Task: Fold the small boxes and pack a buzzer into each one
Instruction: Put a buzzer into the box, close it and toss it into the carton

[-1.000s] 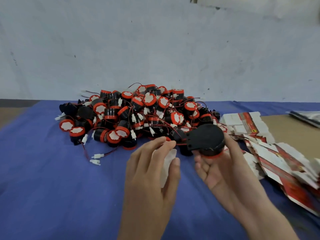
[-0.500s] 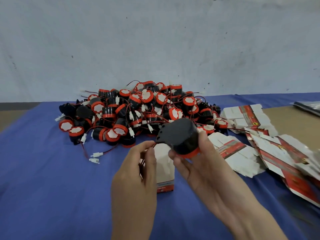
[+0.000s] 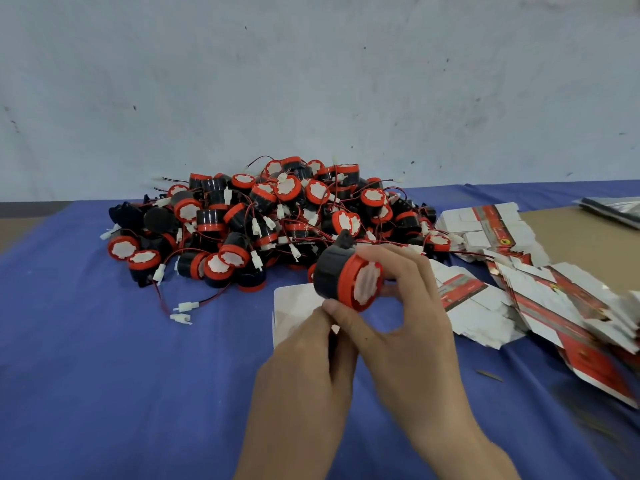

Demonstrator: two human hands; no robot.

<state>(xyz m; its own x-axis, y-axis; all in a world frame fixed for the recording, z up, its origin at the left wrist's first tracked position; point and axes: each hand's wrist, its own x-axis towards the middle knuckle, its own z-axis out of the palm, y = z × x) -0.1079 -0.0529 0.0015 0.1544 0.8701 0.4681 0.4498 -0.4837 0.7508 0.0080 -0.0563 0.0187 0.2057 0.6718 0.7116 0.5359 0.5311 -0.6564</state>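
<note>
My right hand (image 3: 408,327) grips a black buzzer (image 3: 341,277) with a red rim and white face, lifted above the blue cloth, its face turned right. My left hand (image 3: 311,362) sits just under it, fingertips pinched together at the buzzer's lower edge; what they pinch is hidden. A folded white small box (image 3: 294,306) stands on the cloth behind my hands, partly hidden by them. A big pile of buzzers (image 3: 263,220) with red wires and white plugs lies beyond.
Flat, unfolded red-and-white box blanks (image 3: 540,306) are heaped at the right on the blue cloth (image 3: 104,375). A loose white plug (image 3: 185,308) on a red wire lies left of the box. A grey wall rises behind the pile.
My right hand has turned the buzzer so its white face points right instead of the black back facing me. My left hand has let go of the box and moved up under the buzzer.
</note>
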